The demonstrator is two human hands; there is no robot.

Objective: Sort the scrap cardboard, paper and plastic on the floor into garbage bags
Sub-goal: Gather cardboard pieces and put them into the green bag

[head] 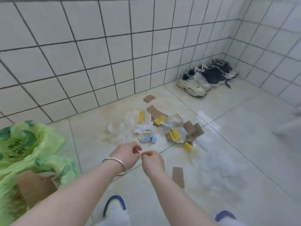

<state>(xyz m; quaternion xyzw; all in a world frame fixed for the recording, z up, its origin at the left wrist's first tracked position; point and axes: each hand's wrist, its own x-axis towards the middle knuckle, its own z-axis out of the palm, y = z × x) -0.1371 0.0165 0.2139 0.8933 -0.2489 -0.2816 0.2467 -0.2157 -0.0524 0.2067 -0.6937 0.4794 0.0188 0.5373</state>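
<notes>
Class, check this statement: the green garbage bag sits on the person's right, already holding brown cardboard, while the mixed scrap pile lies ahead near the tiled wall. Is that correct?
One detail is wrong. The head view shows the green garbage bag on the person's left, not the right. The rest stands: brown cardboard is already inside it, and the mixed scrap pile lies ahead near the tiled wall.

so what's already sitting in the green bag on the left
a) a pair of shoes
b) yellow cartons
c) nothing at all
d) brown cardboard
d: brown cardboard shows through the open mouth of the green bag, while the shoes stand in the far corner and the yellow pieces lie in the pile on the floor.
</notes>
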